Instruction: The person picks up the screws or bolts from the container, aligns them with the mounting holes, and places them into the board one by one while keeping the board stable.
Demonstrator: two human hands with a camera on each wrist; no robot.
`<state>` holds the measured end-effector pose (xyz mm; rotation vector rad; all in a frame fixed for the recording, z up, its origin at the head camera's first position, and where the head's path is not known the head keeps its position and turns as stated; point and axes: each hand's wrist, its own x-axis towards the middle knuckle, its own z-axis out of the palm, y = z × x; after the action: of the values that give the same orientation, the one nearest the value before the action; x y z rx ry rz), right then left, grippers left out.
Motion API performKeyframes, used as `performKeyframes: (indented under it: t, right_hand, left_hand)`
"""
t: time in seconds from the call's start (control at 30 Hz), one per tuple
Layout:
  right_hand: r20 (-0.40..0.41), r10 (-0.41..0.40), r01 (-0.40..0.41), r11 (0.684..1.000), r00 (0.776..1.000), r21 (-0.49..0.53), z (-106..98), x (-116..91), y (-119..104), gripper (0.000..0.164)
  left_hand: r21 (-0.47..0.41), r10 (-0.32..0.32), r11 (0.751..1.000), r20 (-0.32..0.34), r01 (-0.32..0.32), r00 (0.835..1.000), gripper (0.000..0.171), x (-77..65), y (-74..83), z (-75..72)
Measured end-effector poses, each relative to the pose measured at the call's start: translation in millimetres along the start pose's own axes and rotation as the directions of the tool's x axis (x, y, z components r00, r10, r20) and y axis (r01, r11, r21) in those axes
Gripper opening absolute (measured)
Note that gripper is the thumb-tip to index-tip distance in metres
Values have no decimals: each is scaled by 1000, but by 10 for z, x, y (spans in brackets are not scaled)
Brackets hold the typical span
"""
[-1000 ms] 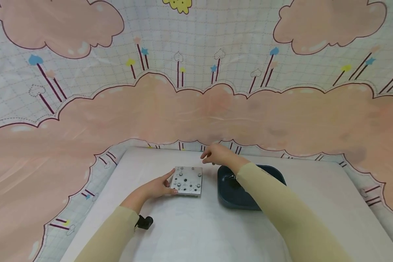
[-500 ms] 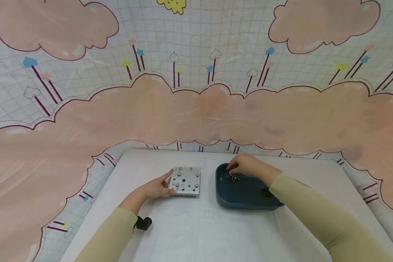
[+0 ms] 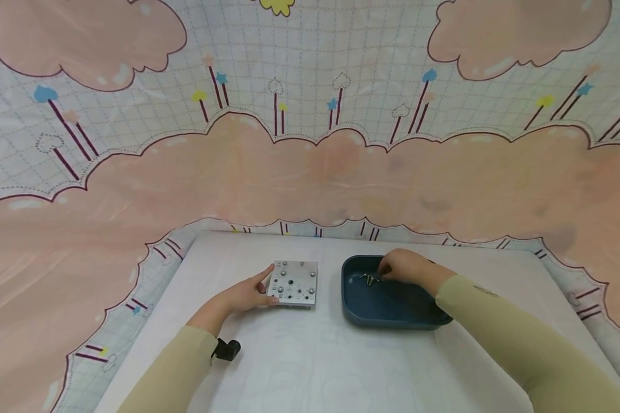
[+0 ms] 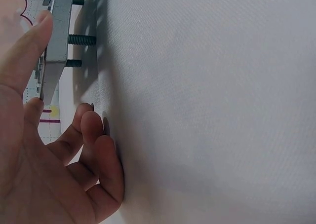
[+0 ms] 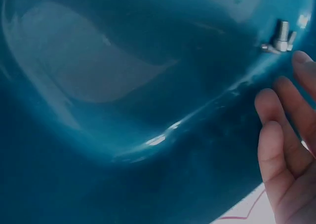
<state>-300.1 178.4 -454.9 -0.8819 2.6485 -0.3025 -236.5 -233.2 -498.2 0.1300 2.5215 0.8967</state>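
Note:
My left hand (image 3: 240, 297) grips the left side of a square metal plate (image 3: 297, 281) with thumb and index finger at its corners. Screw heads and holes dot the plate's top. In the left wrist view, threaded bolt ends (image 4: 82, 39) stick out from its underside, and my other fingers curl below it, close to the tabletop. My right hand (image 3: 408, 267) reaches into a dark blue tray (image 3: 382, 322). A small cluster of metal screws (image 5: 282, 39) lies inside the tray, just beyond my loosely bent right fingertips (image 5: 302, 57); nothing shows between those fingers.
A white-covered table (image 3: 310, 367) bears the plate and, to its right, the tray. A black wrist camera (image 3: 228, 350) juts from my left sleeve. Behind the table hangs a patterned cloth (image 3: 310, 183) with clouds.
My right hand has moved right, from above the gap between plate and tray into the tray, uncovering the screws. My left hand keeps its grip on the plate.

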Motion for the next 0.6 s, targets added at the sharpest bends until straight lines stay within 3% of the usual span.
performKeyframes:
  t: [0.27,0.6]
  right_hand:
    - [13,-26,27,999,1000,-47,78,32,52,14]
    - [60,15,-13,1000,998,-21,146,78,25,12]
  left_hand:
    - [-8,3,1000,3,-3,1000,103,-1,20,-5]
    - [-23,2,1000,10,-1,1000,104,-15,17,-12]
